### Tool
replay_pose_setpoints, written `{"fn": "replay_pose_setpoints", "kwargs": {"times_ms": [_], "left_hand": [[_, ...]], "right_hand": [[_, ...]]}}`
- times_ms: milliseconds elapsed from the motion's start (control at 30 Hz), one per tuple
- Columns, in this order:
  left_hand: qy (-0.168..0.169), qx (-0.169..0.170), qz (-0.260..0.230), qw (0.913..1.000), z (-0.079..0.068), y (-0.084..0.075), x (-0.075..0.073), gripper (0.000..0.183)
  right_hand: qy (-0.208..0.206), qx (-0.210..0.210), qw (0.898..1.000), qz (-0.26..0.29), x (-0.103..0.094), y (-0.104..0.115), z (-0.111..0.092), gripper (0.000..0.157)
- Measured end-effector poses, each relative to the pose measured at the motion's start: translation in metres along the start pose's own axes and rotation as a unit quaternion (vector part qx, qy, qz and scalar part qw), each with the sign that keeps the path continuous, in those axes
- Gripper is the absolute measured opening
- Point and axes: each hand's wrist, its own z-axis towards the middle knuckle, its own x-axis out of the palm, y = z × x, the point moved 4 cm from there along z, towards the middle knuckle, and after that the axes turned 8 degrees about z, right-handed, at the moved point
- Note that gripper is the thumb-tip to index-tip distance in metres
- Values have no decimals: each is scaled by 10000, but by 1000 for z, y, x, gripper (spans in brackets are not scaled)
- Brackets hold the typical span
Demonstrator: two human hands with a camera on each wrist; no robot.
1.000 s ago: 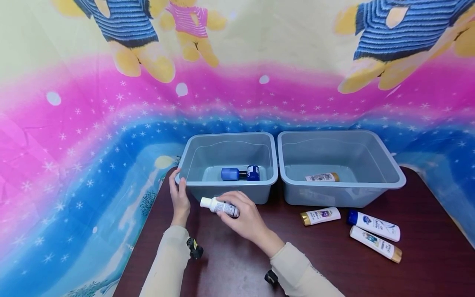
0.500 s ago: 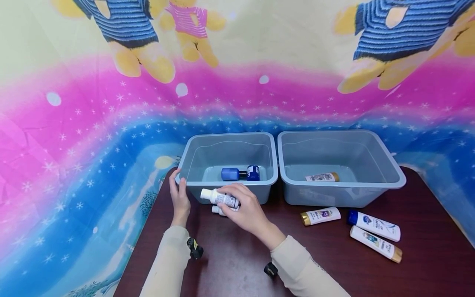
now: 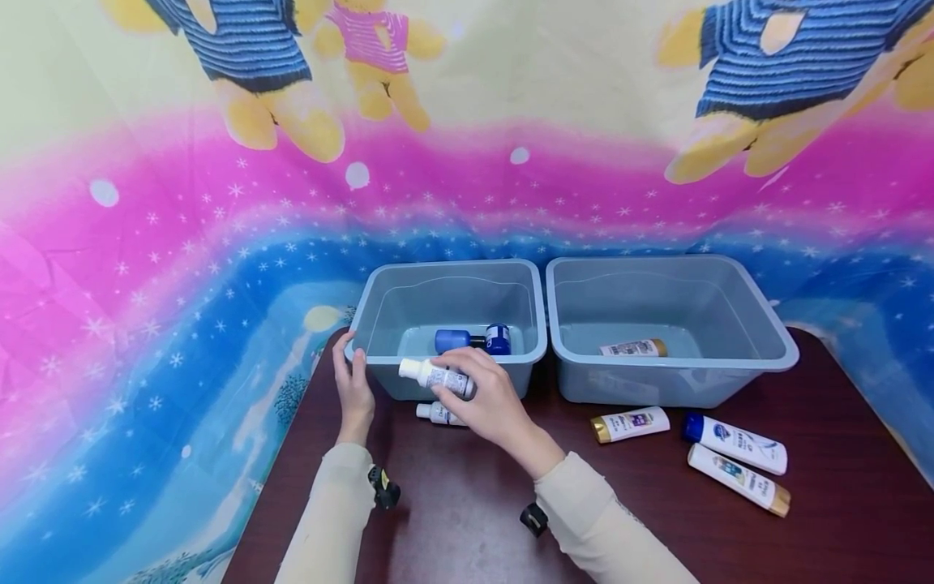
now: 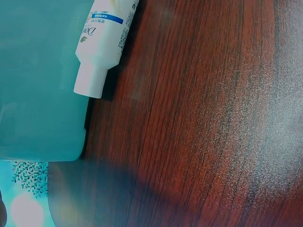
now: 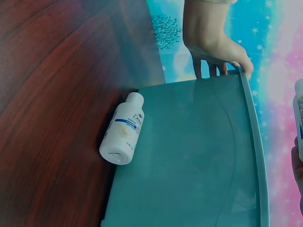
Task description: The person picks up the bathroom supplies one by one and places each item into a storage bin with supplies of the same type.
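Observation:
My right hand (image 3: pixel 485 397) grips a small white bottle (image 3: pixel 432 375) with a white cap, tilted just in front of the left bin's near wall. Part of this bottle (image 5: pixel 299 111) also appears at the right edge of the right wrist view. A second white bottle (image 3: pixel 439 414), labelled Dove, lies on the table against the bin and partly behind my right hand. My left hand (image 3: pixel 353 393) holds the near left corner of the grey left bin (image 3: pixel 456 371), thumb at the rim. Inside that bin are a blue bottle (image 3: pixel 453 342) and a dark blue container (image 3: pixel 499 339).
A second grey bin (image 3: pixel 649 381) stands to the right with a gold-capped tube (image 3: pixel 631 348) inside. In front of it lie a gold-capped white bottle (image 3: pixel 635 424), a blue-capped bottle (image 3: pixel 740 444) and another gold-capped one (image 3: pixel 739 478). A printed cloth (image 3: pixel 503 186) hangs behind.
My right hand has risen from the table towards the left bin's rim with its white bottle, uncovering the second white bottle below. My left hand has stayed at the bin's corner.

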Motion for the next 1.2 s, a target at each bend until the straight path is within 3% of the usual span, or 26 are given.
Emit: {"fn": "replay_pose_setpoints", "kwargs": {"times_ms": [1200], "left_hand": [[-41, -6, -99, 9999, 1, 2, 1, 41]], "right_hand": [[94, 389, 9986, -343, -14, -14, 36, 32]]}}
